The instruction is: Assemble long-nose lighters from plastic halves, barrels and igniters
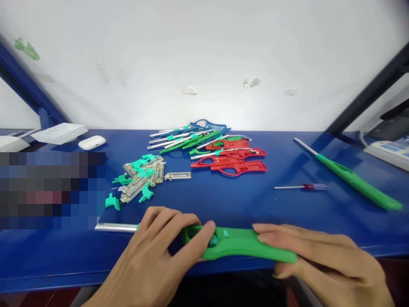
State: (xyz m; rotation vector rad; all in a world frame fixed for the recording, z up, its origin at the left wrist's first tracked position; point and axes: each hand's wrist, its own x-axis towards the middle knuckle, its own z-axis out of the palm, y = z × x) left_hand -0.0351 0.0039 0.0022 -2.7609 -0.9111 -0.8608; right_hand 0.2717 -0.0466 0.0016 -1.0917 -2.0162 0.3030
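Two hands: We see the left hand [150, 260] wrapped around the front of a green utility lighter [249, 244], thumb beside its teal trigger [213, 241], while the right hand [332, 256] pinches the butt between thumb and fingers.
Lighter's place: Held at the near edge of a blue table [239, 198].
Lighter's bearing: The metal barrel [116, 227] points left, the butt right; the long axis runs sideways, dipping slightly rightward.
Lettering: Faint marks on a white box [60, 134], far left, are too small for us to read.
Second lighter [348, 175]: Green, slanting at right, beyond a screwdriver [308, 186].
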